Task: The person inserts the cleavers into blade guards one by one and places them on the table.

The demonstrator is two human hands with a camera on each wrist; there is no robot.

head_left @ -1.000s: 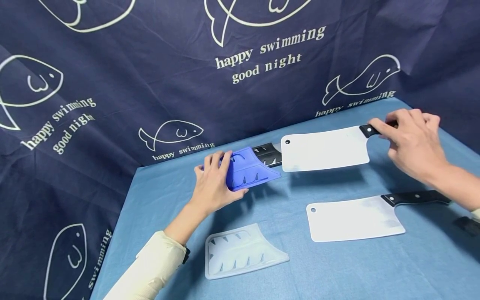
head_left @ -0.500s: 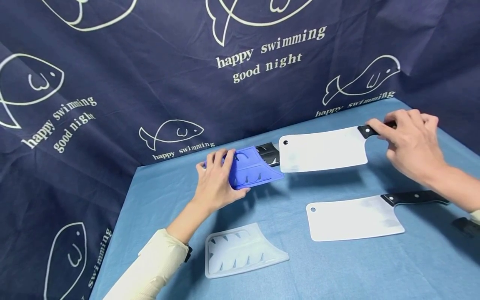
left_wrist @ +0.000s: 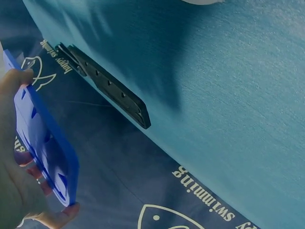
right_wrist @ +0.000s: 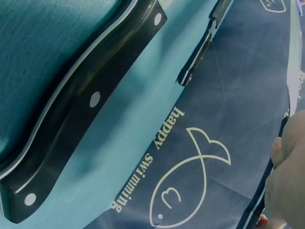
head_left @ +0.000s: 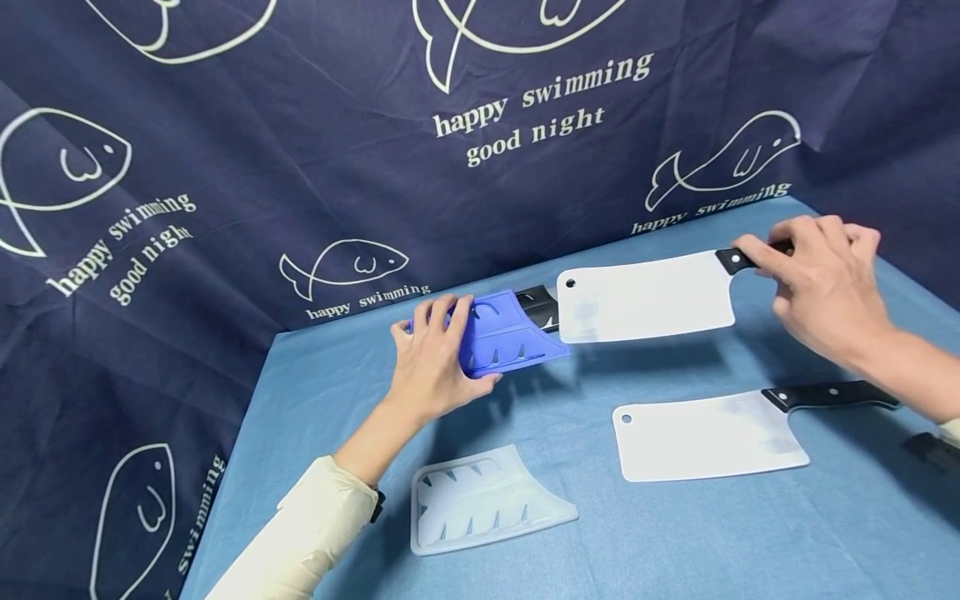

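Observation:
My left hand (head_left: 431,358) grips a blue blade guard (head_left: 502,333) by its closed end, thumb below and fingers over the top. In my right hand (head_left: 832,287) is the black handle of a cleaver (head_left: 645,300), held above the table with its broad blade pointing left. The blade's front end overlaps the guard's flared tip in the head view. In the left wrist view the blue guard (left_wrist: 47,138) is seen nearly edge-on between thumb and fingers. The right wrist view shows the held cleaver (right_wrist: 295,62) as a thin edge beyond my fingers.
A second cleaver (head_left: 708,437) lies on the blue cloth, handle to the right. A translucent whitish guard (head_left: 487,504) lies to its left. Near the back edge rests a black guard (left_wrist: 114,93) with a dark handle sticking out, partly hidden behind the held cleaver in the head view.
The blue guard has shifted slightly right and up, and the held cleaver slightly left, so guard tip and blade front now overlap in view. Things on the cloth have stayed put.

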